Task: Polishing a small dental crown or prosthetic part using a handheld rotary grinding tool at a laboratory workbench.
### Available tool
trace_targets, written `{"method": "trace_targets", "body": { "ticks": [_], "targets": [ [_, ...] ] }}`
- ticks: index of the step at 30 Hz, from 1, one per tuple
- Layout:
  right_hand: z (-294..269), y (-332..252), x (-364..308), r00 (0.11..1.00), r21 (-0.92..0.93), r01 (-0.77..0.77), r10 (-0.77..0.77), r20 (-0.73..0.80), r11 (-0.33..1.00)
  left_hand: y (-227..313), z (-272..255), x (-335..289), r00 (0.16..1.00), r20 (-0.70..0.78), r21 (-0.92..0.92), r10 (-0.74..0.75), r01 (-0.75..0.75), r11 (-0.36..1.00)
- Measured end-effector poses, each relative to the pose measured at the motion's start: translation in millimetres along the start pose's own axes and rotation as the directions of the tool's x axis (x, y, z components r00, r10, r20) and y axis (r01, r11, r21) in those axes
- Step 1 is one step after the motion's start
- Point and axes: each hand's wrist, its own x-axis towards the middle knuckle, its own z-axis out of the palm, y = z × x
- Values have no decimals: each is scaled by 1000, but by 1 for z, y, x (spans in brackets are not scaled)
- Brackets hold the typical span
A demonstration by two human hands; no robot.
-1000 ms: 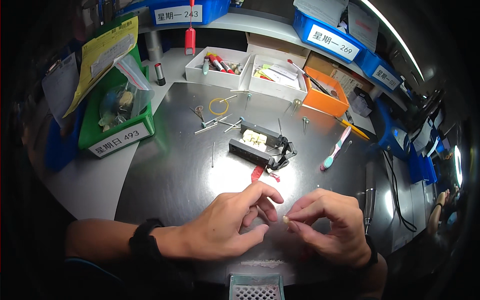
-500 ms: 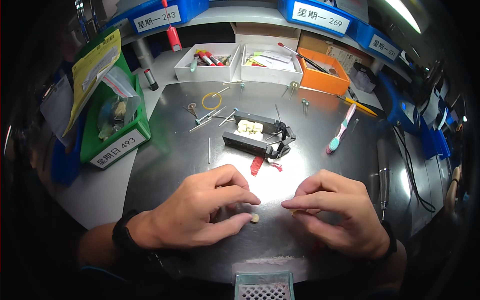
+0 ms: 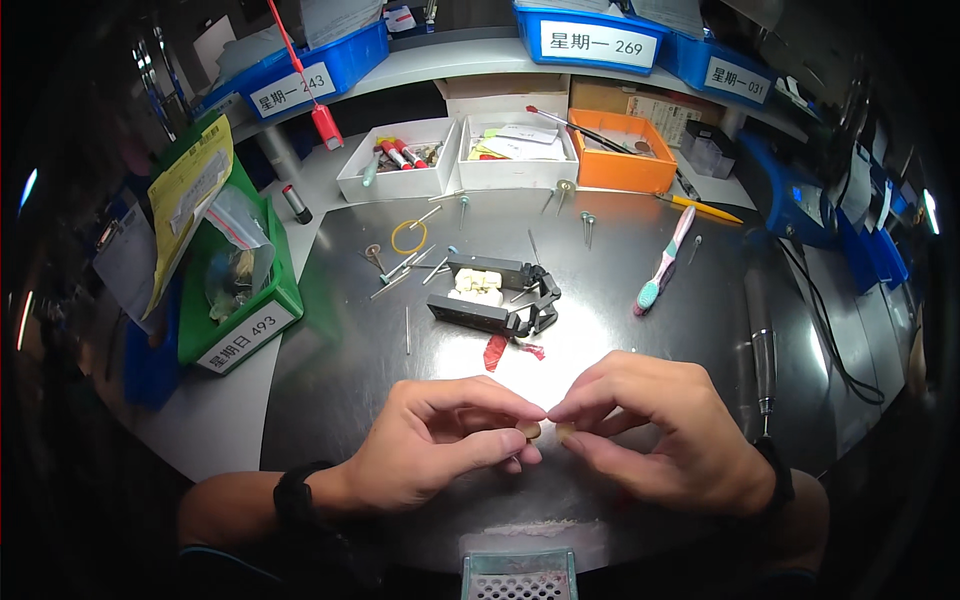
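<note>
The left hand, nearly closed, pinches a yellowish piece; the right hand, likewise, apparently a pale bit.

A yellowish-cream small piece shows at the left fingers; a pale yellow second piece shows at the right fingers. Around the fingers, the tabletop is dark grey with a bright white glare. Just beyond them are red scraps, then a black hinged frame around a cream tooth model. Beyond and right of the fingers, a toothbrush is pink and white with turquoise bristles. Far left of them, a green bin has a white label. Farthest beyond are white boxes and an orange box. Nearer than the fingers, a teal-rimmed tray has a pattern of dark holes on pale grey.
</note>
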Motion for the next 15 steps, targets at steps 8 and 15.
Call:
{"method": "trace_targets", "body": {
  "ticks": [8, 15],
  "targets": [
    [0, -6, 2, 995, 55, -86, 88, -45, 995, -2, 7, 7, 999, -10, -155, -52, 50, 987],
    [0, -2, 5, 999, -113, -48, 49, 8, 992, -1, 1, 4, 996, -75, -174, -52, 38, 984]
  ]
}}
